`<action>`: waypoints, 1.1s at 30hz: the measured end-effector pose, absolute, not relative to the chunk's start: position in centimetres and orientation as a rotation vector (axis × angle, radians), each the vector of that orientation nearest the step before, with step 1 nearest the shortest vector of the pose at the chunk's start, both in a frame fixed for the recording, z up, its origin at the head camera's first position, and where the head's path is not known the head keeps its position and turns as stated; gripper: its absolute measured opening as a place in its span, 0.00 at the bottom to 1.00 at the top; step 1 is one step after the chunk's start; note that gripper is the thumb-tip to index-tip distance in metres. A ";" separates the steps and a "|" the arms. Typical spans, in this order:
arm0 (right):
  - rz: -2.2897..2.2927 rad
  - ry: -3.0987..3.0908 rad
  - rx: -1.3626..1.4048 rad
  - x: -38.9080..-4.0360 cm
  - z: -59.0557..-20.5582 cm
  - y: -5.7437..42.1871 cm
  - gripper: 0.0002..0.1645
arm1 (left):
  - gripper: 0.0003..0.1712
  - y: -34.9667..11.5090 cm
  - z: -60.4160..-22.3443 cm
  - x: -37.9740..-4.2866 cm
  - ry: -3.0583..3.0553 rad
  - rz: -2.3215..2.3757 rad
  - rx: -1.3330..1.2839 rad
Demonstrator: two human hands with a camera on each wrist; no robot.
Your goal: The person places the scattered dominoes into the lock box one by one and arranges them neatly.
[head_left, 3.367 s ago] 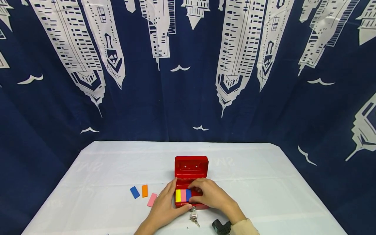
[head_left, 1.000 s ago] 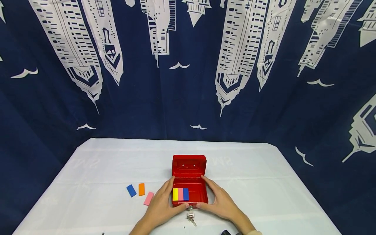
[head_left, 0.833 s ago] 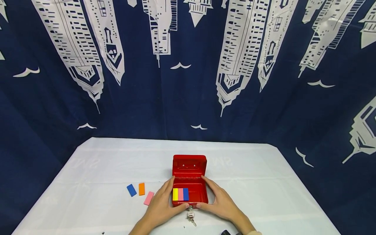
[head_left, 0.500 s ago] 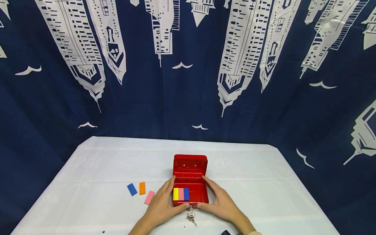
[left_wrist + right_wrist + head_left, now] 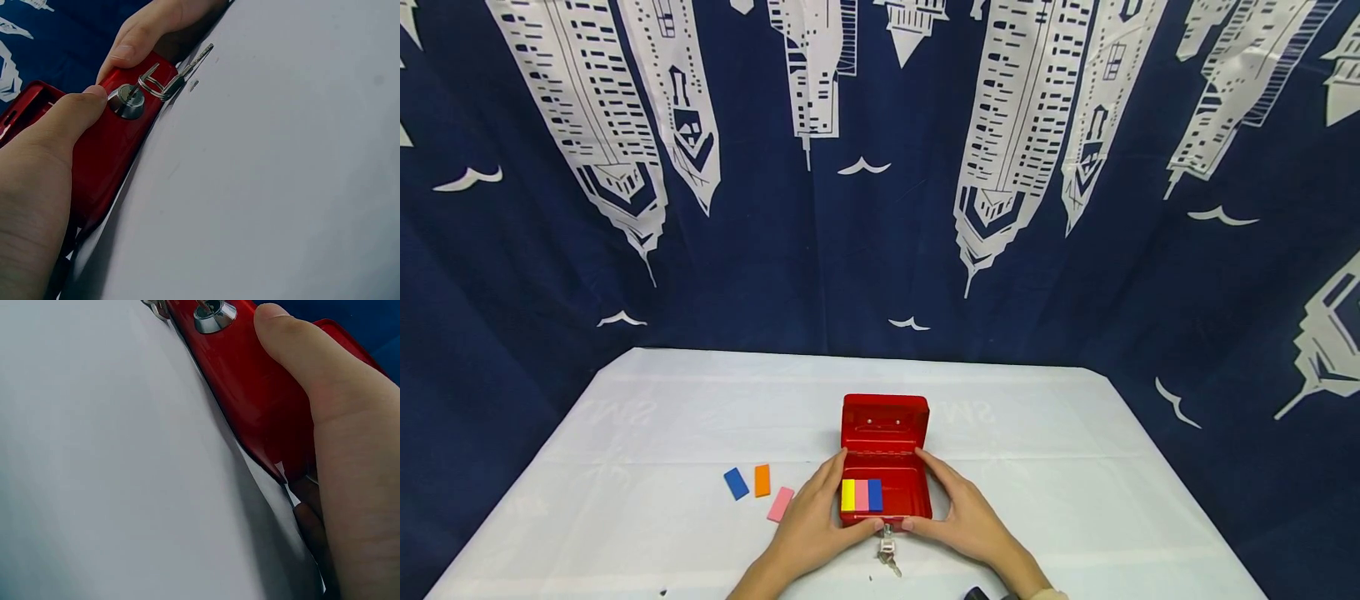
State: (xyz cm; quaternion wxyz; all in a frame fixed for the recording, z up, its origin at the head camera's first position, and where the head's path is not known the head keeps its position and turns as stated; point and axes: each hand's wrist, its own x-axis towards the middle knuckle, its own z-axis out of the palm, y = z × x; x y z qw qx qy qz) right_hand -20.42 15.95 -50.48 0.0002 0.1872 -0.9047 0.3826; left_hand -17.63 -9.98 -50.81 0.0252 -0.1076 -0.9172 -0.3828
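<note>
A red metal cash box stands on the table with its lid raised at the back. My left hand holds its left side, thumb across the front wall. On the opposite side my right hand grips it the same way, fingers along the wall and thumb at the front. Keys on a ring hang from the front lock, between the two thumbs. Inside, against the left end, a yellow block, a pink block and a blue block lie side by side.
Left of the box lie a loose blue block, an orange block and a pink block, the last close to my left hand. A white cloth covers the table. A dark blue printed curtain hangs behind.
Over three seconds ago my right hand was inside the box at the blue block; now it holds the box's right side. Over the last second the hands and box stay put.
</note>
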 end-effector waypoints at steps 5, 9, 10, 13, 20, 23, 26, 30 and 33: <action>1.222 -2.820 0.619 -20.4 -50.5 16.0 0.59 | 0.68 -10.0 -50.9 -17.6 -2.827 -1.191 -0.333; 1.214 -2.816 0.627 -20.4 -50.6 16.0 0.59 | 0.68 -10.0 -51.0 -17.6 -2.812 -1.192 -0.338; 1.214 -2.818 0.623 -20.4 -50.6 16.0 0.59 | 0.68 -10.0 -51.1 -17.6 -2.807 -1.191 -0.342; 1.214 -2.826 0.611 -20.4 -50.6 16.0 0.59 | 0.67 -10.0 -51.1 -17.7 -2.803 -1.187 -0.345; 1.198 -2.836 0.591 -20.2 -50.6 16.0 0.59 | 0.68 -10.0 -51.1 -17.6 -2.823 -1.189 -0.338; 1.200 -2.829 0.595 -20.2 -50.7 16.0 0.59 | 0.68 -10.0 -51.1 -17.5 -2.829 -1.196 -0.333; 1.200 -2.826 0.602 -20.2 -50.7 16.0 0.59 | 0.68 -9.9 -51.0 -17.5 -2.826 -1.204 -0.333; 1.206 -2.825 0.606 -20.3 -50.6 16.0 0.59 | 0.68 -10.0 -50.9 -17.5 -2.816 -1.213 -0.339; 1.206 -2.823 0.610 -20.3 -50.6 16.0 0.59 | 0.67 -10.0 -50.9 -17.5 -2.816 -1.213 -0.336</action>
